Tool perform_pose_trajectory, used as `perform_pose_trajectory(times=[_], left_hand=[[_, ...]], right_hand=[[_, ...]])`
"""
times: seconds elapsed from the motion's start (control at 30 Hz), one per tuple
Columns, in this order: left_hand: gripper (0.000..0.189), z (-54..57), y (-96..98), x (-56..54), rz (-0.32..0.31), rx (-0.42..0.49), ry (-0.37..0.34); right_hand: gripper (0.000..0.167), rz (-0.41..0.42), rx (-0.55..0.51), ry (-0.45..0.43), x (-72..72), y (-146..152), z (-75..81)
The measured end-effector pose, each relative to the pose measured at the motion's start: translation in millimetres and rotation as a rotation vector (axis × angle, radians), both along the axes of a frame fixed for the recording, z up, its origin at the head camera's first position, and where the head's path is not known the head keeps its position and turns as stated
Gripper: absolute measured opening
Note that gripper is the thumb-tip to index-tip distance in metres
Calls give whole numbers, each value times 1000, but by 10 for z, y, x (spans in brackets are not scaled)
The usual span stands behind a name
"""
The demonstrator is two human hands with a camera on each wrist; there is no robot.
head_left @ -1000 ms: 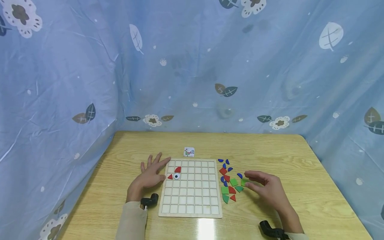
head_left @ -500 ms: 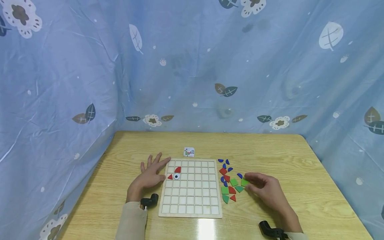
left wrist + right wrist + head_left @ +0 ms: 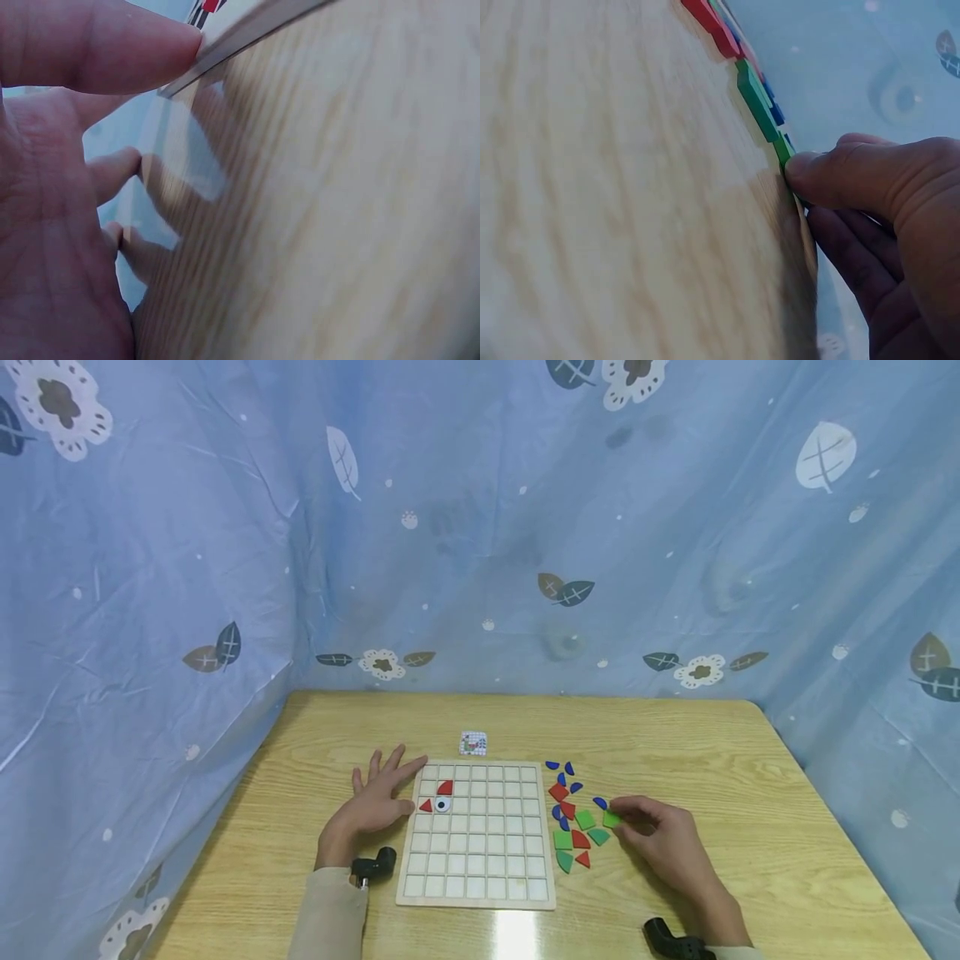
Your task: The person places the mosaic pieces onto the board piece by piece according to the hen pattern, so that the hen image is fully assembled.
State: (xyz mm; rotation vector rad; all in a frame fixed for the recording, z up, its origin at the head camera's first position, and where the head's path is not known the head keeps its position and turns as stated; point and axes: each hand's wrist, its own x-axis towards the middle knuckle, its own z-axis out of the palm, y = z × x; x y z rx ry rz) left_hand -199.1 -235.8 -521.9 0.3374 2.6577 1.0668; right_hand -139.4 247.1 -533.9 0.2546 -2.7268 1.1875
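Note:
In the head view my left hand (image 3: pixel 375 802) lies with fingers spread at the left edge of the wooden grid board (image 3: pixel 476 907). The left wrist view shows its thumb (image 3: pixel 142 52) against the board's edge. Three pieces sit in the grid: a red quarter circle (image 3: pixel 446 787), a red triangle (image 3: pixel 426 806) and a white eye tile (image 3: pixel 442 805). To the right of the board, my right hand (image 3: pixel 663 839) pinches a green square tile (image 3: pixel 611 819) between thumb and fingers, low at the tabletop. In the right wrist view the thumb partly covers this green square tile (image 3: pixel 782 148).
Several loose pieces lie between board and right hand, among them a blue half circle (image 3: pixel 600 803), another green square (image 3: pixel 562 840), a dark green quarter circle (image 3: pixel 598 837) and a red triangle (image 3: pixel 582 859). A small pattern card (image 3: pixel 473 743) lies behind the board. A blue curtain (image 3: pixel 480 527) hangs behind the table.
My right thumb and fingers have drawn together at the green square tile, uncovering more of it. My left hand has kept its place. The head view has tilted slightly.

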Motion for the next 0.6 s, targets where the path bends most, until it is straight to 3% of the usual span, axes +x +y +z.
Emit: perform_pose_trajectory(times=[0.2, 0.33, 0.47, 0.6], left_hand=[[81, 0, 3, 4, 3, 7, 1], [81, 5, 11, 8, -3, 3, 1], [81, 16, 15, 10, -5, 7, -1], [81, 23, 9, 10, -7, 7, 0]], right_hand=[[34, 13, -50, -9, 30, 17, 39], [35, 39, -21, 45, 29, -16, 131], [34, 87, 4, 112, -18, -129, 259], [32, 143, -31, 95, -86, -315, 353]])
